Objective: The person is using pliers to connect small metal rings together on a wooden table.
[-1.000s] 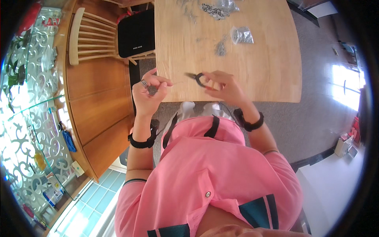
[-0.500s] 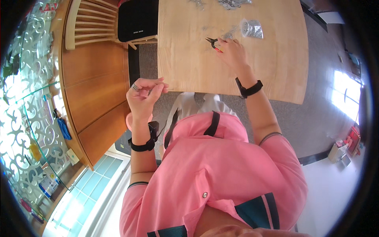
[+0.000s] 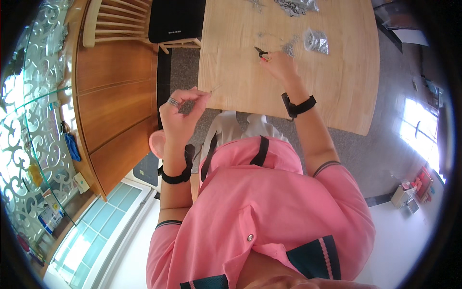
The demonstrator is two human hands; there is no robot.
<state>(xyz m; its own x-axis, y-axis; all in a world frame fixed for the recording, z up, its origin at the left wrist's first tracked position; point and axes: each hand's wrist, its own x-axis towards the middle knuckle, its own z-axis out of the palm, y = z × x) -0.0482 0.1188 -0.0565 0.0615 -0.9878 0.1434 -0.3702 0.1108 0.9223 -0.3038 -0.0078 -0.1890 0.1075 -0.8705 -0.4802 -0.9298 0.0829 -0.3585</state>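
Observation:
My right hand is over the wooden table, wrapped round a small pair of pliers with dark jaws and a bit of red on the handle. The jaws point to the far left and grip nothing I can see. By the table's near left edge, my left hand pinches a thin, pale, wire-like piece between thumb and fingers. It is too fine to name. Beside my right hand's fingers lies a small heap of silvery metal bits.
A clear plastic bag of small silvery pieces lies right of the heap. Farther back are another bag and dark metal links. A wooden chair with a black seat and a wooden cabinet stand at left.
My left hand has moved right and slightly away from me, bringing the thin piece over the table's edge. My right hand still holds the pliers, now with the fingers drawn closer round them.

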